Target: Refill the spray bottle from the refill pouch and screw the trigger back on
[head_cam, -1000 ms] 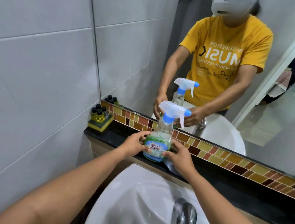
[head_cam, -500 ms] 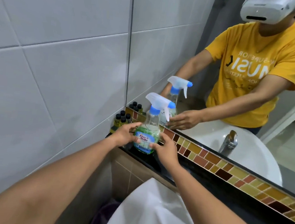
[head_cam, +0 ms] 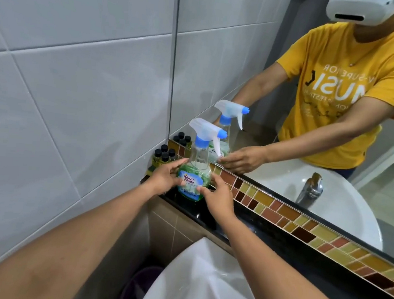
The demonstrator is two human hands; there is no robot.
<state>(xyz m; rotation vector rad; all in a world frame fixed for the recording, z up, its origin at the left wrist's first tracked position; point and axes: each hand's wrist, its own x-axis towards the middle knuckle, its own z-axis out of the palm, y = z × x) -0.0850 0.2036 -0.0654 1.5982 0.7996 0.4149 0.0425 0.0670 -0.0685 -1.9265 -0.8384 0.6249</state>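
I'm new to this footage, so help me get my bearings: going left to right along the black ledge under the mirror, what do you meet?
Small black-capped bottles → left hand → spray bottle → right hand → mosaic tile strip.

A narrow black ledge (head_cam: 267, 231) is seen running from the middle left of the frame down to the lower right, set between a white basin (head_cam: 203, 281) below and a band of mosaic tiles (head_cam: 281, 211) above. At its left end, against the grey wall tiles, a small cluster of black-capped yellow bottles (head_cam: 164, 157) is stood. Just to the right of these, a spray bottle (head_cam: 195, 173) with a white and blue trigger is set upright on the ledge. The remaining length of the polished surface is shown dark and reflective.
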